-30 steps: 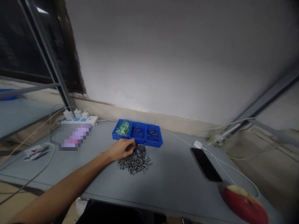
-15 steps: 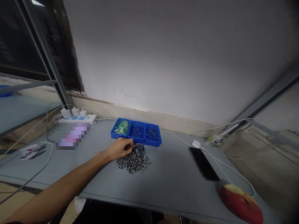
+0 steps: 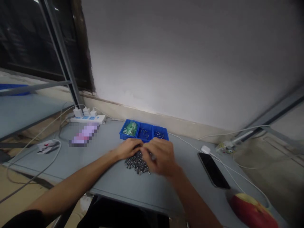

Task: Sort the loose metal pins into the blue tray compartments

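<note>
A pile of small grey metal pins (image 3: 136,163) lies on the grey table (image 3: 111,180), just in front of three joined blue bins (image 3: 143,133). My left hand (image 3: 127,148) rests on the pile's far left edge with its fingers curled down among the pins. My right hand (image 3: 160,156) hovers over the right side of the pile, blurred by motion, fingers bent. The left bin holds green parts, and the other two hold a few pins each.
A black phone (image 3: 212,170) with a white charger plug (image 3: 205,149) lies to the right. A partly eaten apple (image 3: 253,210) sits at the near right corner. A white power strip (image 3: 86,117), cables and a blurred-out item (image 3: 84,134) occupy the left.
My right hand has come into view and moved over the pile. The left hand stays at the pile's edge. The camera has shifted a little, so everything sits further right.
</note>
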The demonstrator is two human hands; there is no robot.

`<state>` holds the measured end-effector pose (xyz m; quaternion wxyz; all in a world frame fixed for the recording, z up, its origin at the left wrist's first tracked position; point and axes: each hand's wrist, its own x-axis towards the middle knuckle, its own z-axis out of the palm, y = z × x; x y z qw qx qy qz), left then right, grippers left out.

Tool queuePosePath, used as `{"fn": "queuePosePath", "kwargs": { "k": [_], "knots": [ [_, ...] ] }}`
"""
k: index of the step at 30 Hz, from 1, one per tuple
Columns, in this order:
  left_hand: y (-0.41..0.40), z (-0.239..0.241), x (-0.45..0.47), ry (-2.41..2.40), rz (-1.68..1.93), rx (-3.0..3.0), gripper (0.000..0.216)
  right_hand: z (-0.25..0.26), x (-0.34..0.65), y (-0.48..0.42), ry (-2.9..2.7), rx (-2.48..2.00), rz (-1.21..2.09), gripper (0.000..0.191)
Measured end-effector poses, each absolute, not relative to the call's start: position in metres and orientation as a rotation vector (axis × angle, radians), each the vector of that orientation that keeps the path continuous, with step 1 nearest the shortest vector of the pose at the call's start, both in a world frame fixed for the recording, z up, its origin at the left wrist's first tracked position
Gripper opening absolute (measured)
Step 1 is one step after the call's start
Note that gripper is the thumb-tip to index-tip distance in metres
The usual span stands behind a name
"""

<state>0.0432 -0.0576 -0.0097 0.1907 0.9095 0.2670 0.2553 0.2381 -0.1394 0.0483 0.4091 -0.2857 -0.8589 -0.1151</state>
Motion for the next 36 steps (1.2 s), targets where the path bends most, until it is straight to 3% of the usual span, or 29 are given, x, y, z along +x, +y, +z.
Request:
{"fn": "queuePosePath", "kwargs": {
  "k": [10, 17, 36],
  "knots": [
    [-0.057, -0.014, 0.042, 0.802, 0.775, 2.534, 0.018, -0.029, 0.262, -0.093, -2.218, -1.092, -0.192, 0.015],
    [-0.056, -0.014, 0.041, 0.873, 0.81, 2.51, 0.02, -0.036, 0.249, -0.096, -2.128, -1.09, -0.008, 0.018],
    [-0.058, -0.016, 0.041, 0.839, 0.734, 2.582, 0.022, -0.039, 0.25, -0.096, -2.064, -1.068, 0.042, 0.019]
  ]
}}
